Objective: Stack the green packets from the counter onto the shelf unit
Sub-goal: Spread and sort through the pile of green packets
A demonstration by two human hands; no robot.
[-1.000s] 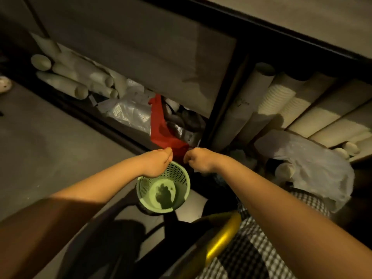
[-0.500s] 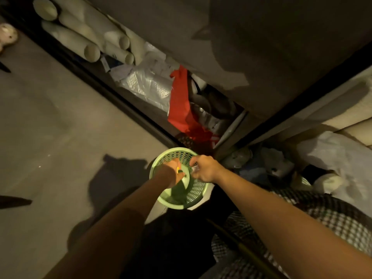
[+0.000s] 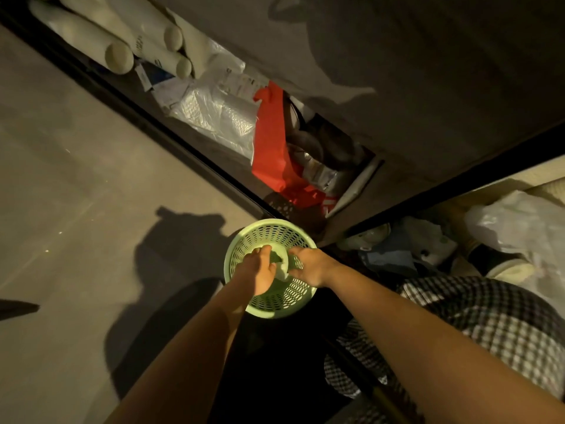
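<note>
**Hands.** We log the left hand (image 3: 262, 272) and the right hand (image 3: 309, 266) low in the centre of the frame. Both reach down into one basket (image 3: 275, 235), with bare forearms running in from the bottom edge. The left fingers point into the basket. The right fingers bend down onto a pale item (image 3: 282, 268) lying between the two hands. We cannot tell whether either hand is gripping it or only touching it.

**Task item.** We note a dark green patch (image 3: 275, 257) just beside the pale item, inside the basket. We cannot tell whether it is a packet.

**Basket.** Light green, round and perforated, standing on the floor (image 3: 76, 179) just in front of the shelf unit (image 3: 195, 158).

**Shelf unit.** Its dark front rail runs diagonally from the upper left towards the centre. Above it, a grey surface (image 3: 428, 71) fills the upper right.

**Shelf contents.**
- White rolls (image 3: 119, 58) at the upper left.
- Clear plastic bags (image 3: 214, 114) beside the rolls.
- A red bag (image 3: 269, 148) right of the plastic bags.

**Right side.**
- A white bag (image 3: 519, 228) at the right edge.
- Checked cloth (image 3: 474, 316) below the white bag.

**Floor.** Grey, with a dark shadow left of the basket.
</note>
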